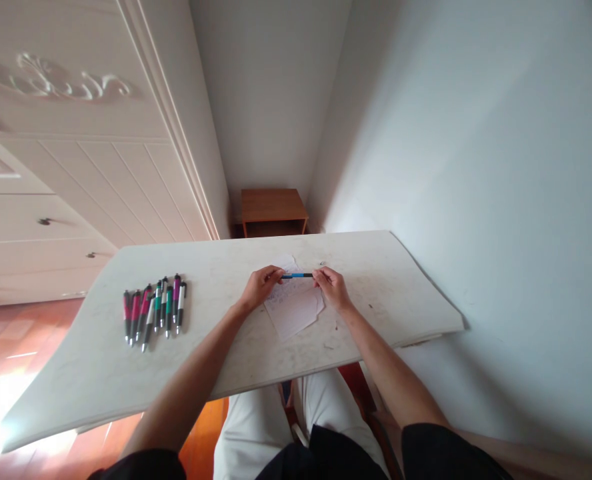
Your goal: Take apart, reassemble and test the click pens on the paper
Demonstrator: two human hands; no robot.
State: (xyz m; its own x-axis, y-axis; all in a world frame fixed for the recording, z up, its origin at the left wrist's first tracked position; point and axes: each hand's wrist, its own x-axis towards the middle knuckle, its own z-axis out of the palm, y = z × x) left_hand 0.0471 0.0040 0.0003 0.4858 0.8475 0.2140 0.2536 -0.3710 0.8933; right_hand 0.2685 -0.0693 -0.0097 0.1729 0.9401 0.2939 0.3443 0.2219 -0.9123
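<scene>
A blue and black pen point(299, 275) lies level between my two hands, above some paper. My left hand point(263, 285) pinches its left end, and my right hand point(332, 287) pinches its right end. Beneath them, white paper sheets point(296, 313) with handwriting near the top rest on the white table point(236, 360). The lower part of the paper looks blank. Off to the left, several pens point(155, 310) with pink, green, white and purple barrels lie side by side in a loose row, apart from my hands.
A small brown wooden stand point(275, 203) is beyond the table's far edge. White cabinets point(101, 180) rise on the left, and a pale wall point(476, 167) borders the right. My legs point(256, 427) are under the near edge.
</scene>
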